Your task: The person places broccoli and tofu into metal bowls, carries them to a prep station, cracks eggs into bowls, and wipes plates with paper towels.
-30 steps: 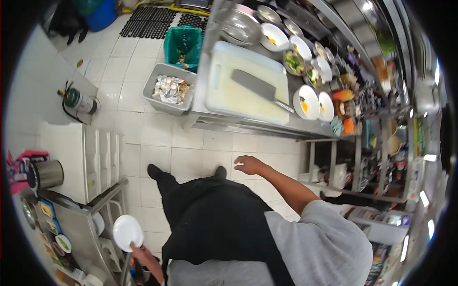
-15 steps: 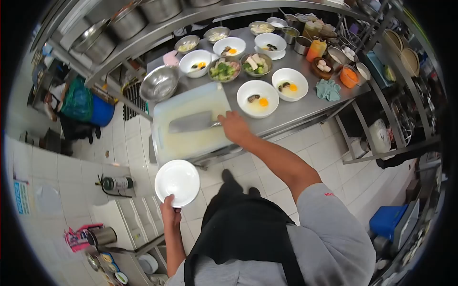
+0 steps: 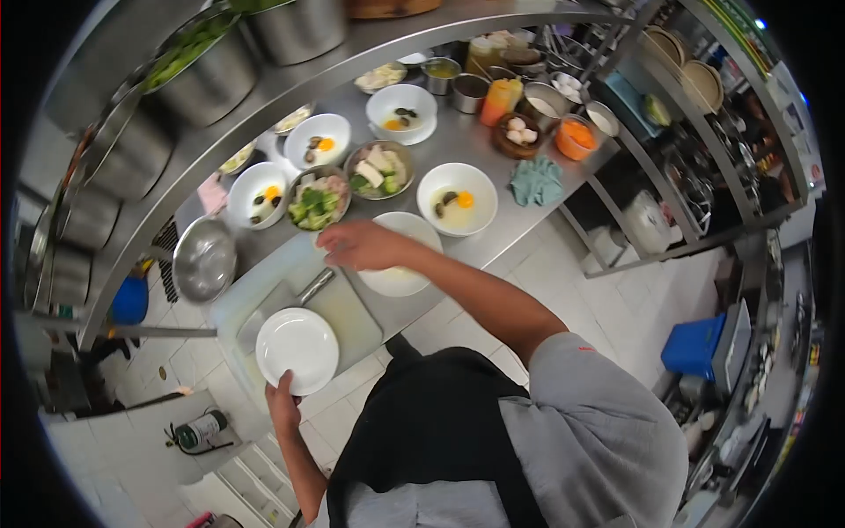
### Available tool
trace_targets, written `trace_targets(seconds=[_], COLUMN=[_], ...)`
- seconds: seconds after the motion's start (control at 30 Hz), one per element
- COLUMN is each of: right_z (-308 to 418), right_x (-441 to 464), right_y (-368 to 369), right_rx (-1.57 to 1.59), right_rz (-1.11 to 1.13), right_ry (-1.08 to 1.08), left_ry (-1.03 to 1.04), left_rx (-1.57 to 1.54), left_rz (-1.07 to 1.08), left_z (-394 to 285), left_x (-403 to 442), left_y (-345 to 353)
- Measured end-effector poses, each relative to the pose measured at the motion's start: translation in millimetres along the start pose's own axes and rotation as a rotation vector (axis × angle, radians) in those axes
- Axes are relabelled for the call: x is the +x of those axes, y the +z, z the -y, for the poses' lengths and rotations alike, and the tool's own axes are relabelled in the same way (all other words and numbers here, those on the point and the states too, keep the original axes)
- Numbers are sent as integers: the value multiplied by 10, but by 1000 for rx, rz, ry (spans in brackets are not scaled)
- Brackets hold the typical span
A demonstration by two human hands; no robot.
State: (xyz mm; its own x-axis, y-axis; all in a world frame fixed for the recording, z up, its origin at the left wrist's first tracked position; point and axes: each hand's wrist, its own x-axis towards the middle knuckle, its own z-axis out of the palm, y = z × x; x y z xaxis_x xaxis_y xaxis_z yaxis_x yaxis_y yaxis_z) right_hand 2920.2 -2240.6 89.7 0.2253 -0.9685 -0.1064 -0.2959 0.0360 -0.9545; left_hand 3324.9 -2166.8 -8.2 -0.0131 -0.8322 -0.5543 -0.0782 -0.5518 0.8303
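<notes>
My left hand [image 3: 283,403] grips the rim of a round white plate [image 3: 297,352], fingers closed on its near edge. The plate is over the near part of the cutting board [image 3: 236,310] and hides some of the cleaver blade [image 3: 273,304]. The cleaver's metal handle [image 3: 318,282] points toward my right hand [image 3: 363,245], which is off it. Loosely stretched fingers show on that hand, with nothing in them. Beneath my right wrist is a white bowl [image 3: 422,231], its contents mostly hidden. Another white bowl [image 3: 458,200] with egg and dark pieces stands to its right.
Behind the board are a bowl of broccoli [image 3: 317,204], a bowl with pale slabs [image 3: 378,170] and an empty steel bowl [image 3: 204,260]. A green cloth [image 3: 536,181] lies near an orange squeeze bottle [image 3: 500,101]. A steel shelf [image 3: 264,106] with pots overhangs the left side.
My right hand has let go of the cleaver and moved to the board's far corner. The plate in my left hand has moved over the board. The view has turned and come closer.
</notes>
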Motion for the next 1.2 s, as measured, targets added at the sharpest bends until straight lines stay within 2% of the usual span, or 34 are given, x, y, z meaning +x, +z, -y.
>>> trace_targets(seconds=[0.03, 0.1, 0.13, 0.17, 0.2, 0.23, 0.27, 0.33, 0.37, 0.43, 0.53, 0.57, 0.6, 0.67, 0.73, 0.77, 0.83, 0.93, 1.03, 1.2], right_z=[10, -97, -306, -595, -1010, -1309, -1601, -2173, -2369, -2681, -3100, -3431, -3303, -2681, -2442, -2404, -2608, -2677, -2704, -2611], right_x=[-281, -845, -1146, -1447, -1669, -1841, -2104, -2321, -2245, -2118, -2099, -2148, -2080, -2103, -2045, -2016, -1946, -1859, -1862, -1915], right_y=[-389, -1110, -1431, -1692, -1965, -2238, -2444, -2774, -2752, -2746, -3214, -3389, -3340, -3158, -2860, -2789, -2957, -3133, -3335, -3339], right_rx=[345, 642, 750, 1011, 1199, 1520, 1658, 1689, 1678, 1595, 1420, 1230, 541, -864, -1107, -1228, -1069, -954, -975, -923], right_rz=[72, -8, -132, -303, -251, -116, -345, -403, -624, -1043, -852, -763, -876, -899, -901, -909, -791, -639, -515, -495], right_ry=[133, 159, 71, -6, -314, -526, -560, -655, -517, -215, 300, 465, 552, 510, 405, 350, 391, 498, 534, 571], left_ry=[61, 87, 103, 151, 200, 250, 321, 448, 394, 306, 253, 238, 211, 27, 48, -30, -160, -194, -180, -178], left_rx=[59, 263, 367, 406, 440, 473, 594, 838, 802, 814, 938, 1002, 1064, 969, 967, 815, 501, 224, 240, 147], left_rz=[-54, -124, -169, -221, -285, -355, -442, -613, -654, -710, -811, -839, -873, -804, -835, -780, -655, -534, -516, -444], left_z=[-58, -99, -131, -45, 138, 188, 224, 241, 145, 137, 38, 121, 220, 196, 297, 232, 93, -55, -189, -103], left_x=[-6, 41, 52, 100, 205, 250, 268, 200, 123, 77, 88, 189, 218, 284, 368, 329, 268, 158, 63, 78], left_y=[65, 148, 147, 112, 56, 57, 34, 114, 215, 252, 357, 282, 171, 74, -3, 16, 87, 151, 254, 143])
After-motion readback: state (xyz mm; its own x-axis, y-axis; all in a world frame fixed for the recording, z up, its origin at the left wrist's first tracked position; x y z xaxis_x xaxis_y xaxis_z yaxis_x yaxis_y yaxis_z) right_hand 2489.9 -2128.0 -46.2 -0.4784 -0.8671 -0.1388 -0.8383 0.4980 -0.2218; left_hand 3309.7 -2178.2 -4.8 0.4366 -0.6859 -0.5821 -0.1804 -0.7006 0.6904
